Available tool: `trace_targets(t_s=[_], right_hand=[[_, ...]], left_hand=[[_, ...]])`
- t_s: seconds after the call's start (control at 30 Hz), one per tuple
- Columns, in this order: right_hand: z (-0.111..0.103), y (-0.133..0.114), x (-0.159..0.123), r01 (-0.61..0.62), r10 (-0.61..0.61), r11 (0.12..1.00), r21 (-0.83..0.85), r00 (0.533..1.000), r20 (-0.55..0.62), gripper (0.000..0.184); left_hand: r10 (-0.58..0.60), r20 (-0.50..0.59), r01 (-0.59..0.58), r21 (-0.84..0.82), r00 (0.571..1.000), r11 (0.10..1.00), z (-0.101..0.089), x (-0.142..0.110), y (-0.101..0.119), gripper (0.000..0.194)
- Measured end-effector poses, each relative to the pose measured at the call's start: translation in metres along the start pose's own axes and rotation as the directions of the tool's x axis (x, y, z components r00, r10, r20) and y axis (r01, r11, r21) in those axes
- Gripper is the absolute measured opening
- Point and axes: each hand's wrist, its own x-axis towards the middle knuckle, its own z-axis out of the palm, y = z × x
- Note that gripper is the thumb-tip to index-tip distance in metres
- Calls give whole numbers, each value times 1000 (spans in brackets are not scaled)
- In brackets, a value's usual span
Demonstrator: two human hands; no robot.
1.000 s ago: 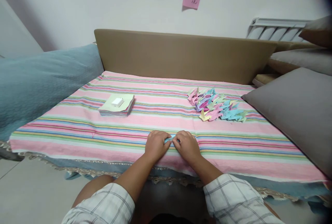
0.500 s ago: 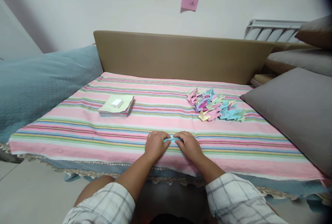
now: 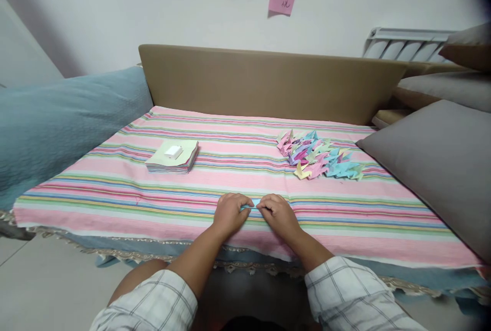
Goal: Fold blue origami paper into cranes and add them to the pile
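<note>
Between my two hands, low over the striped cloth [image 3: 184, 241], is a small folded piece of blue paper [image 3: 254, 203]. My left hand [image 3: 231, 214] is closed on its left end, thumb and fingers pressed together. The fingertips of my right hand [image 3: 279, 214] pinch the right end. Most of the paper is hidden under my fingers; only a narrow blue strip shows in the gap. Farther back on the right lies a cluster of folded paper cranes [image 3: 318, 157] in pink, blue, purple, yellow and green.
On the left, a stack of square coloured paper [image 3: 169, 162] carries a small white box [image 3: 173, 152]. Behind the seat rises a brown backrest [image 3: 261, 83]. A grey cushion [image 3: 433, 162] leans in at the right, and a blue-covered armrest [image 3: 76, 111] bounds the left.
My right fingertips shifted outward, then came back toward the left hand along the blue paper. The left hand stays nearly in place. The view shifts slightly.
</note>
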Motion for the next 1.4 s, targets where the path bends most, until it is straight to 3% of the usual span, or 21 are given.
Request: trace_targets(t_s=[0.3, 0.57, 0.7, 0.9, 1.03, 1.1, 1.2, 1.3, 1.4], right_hand=[[-6, -1, -4, 117, -110, 988, -103, 991, 76, 18], [-6, 5, -10, 266, -250, 937, -225, 963, 96, 25], [-4, 6, -19, 335, -325, 882, -330, 942, 89, 29], [-13, 13, -28, 193, -217, 861, -471, 976, 3, 22], [-22, 10, -26, 80, -139, 881, -466, 986, -93, 20], [-19, 2, -26, 175, -218, 882, -439, 975, -50, 25], [-5, -9, -29, 366, -321, 836, -408, 930, 178, 46], [7, -13, -32, 332, -243, 859, -390, 935, 259, 63], [8, -12, -33, 293, -197, 882, -369, 941, 275, 62]], left_hand=[[140, 49, -140, 12, 989, 990, -3, 0, -10, 29], [302, 74, -310, 151, 950, 938, -5, -8, -12, 31], [326, 99, -341, 261, 940, 903, -5, -15, -11, 29], [315, 106, -332, 322, 943, 886, -1, -21, -12, 31], [307, 106, -325, 298, 946, 898, -1, -22, -11, 36], [307, 105, -324, 283, 946, 903, -2, -22, -10, 39], [300, 111, -319, 266, 947, 910, -3, -22, -9, 44], [274, 92, -289, 259, 957, 921, -3, -24, -8, 48], [218, -5, -209, 262, 976, 942, -2, -27, -9, 43]])
